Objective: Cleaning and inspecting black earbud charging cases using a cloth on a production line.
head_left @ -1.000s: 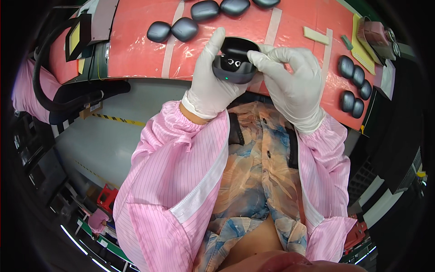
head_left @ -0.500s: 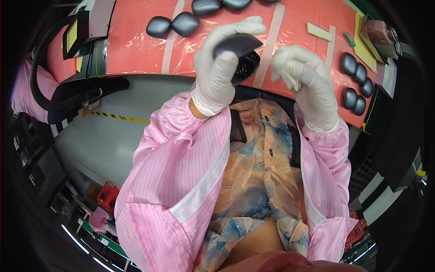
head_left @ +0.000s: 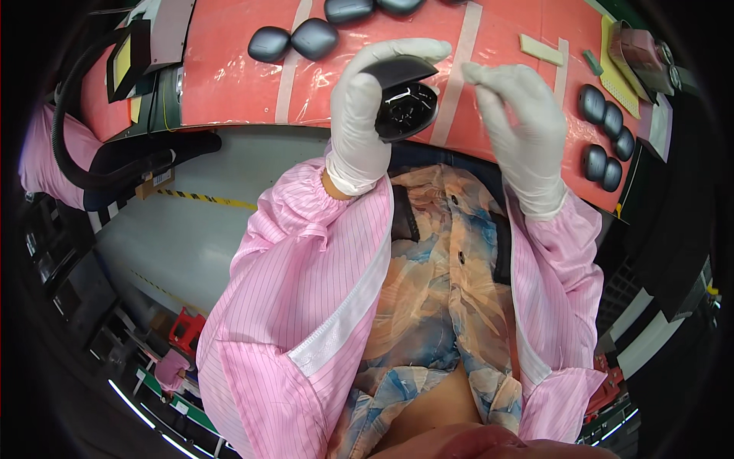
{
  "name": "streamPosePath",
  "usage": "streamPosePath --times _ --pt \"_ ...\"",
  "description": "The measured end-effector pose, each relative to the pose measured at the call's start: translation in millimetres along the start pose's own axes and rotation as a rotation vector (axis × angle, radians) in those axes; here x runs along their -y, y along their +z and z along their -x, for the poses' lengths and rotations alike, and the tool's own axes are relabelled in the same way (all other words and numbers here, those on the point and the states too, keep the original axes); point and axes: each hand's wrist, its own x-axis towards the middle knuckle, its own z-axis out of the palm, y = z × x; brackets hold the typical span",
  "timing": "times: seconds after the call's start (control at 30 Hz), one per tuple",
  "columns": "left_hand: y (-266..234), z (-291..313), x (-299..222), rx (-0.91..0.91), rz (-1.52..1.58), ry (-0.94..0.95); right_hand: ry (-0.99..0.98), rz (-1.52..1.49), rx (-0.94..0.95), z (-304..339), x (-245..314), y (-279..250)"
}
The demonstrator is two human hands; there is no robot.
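Note:
My left hand (head_left: 358,126), in a white glove, holds a dark earbud case (head_left: 407,111) with its lid (head_left: 399,70) raised. The case's glossy black inside faces me. My gloved right hand (head_left: 524,126) is up to the right of the case, apart from it. Its fingertips are pinched together; whatever may be between them is too small to make out. Beyond my hands, several closed grey cases of the same rounded shape, one of them a case at the left (head_left: 269,44), lie along the red table mat (head_left: 222,84).
More closed cases (head_left: 595,162) sit in a group at the right of the mat. Near them are a pale foam strip (head_left: 540,50), a small green block (head_left: 592,63) and a yellow perforated sheet (head_left: 618,76). A black hose (head_left: 57,141) curves at the left, by another person's pink sleeve (head_left: 57,157).
The case has turned in my left hand, so its glossy inside shows more. My right fingers have moved up and straightened, while the fingertips stay together.

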Motion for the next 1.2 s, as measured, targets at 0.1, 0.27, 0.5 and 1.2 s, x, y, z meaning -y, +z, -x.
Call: streamPosePath --times 0.1,0.27,0.5,1.2 --pt "5 -1 3 -0.066 0.054 0.060 0.267 -0.576 -0.123 5 10 1" --pt "12 -5 12 -0.097 -0.004 0.182 0.135 -0.332 0.014 -5 35 11" --pt "5 -4 17 -0.035 0.090 0.017 -0.069 -0.291 0.026 -5 49 21" --pt "8 -4 17 -0.005 0.233 0.183 -0.117 -0.314 0.087 -11 44 13"
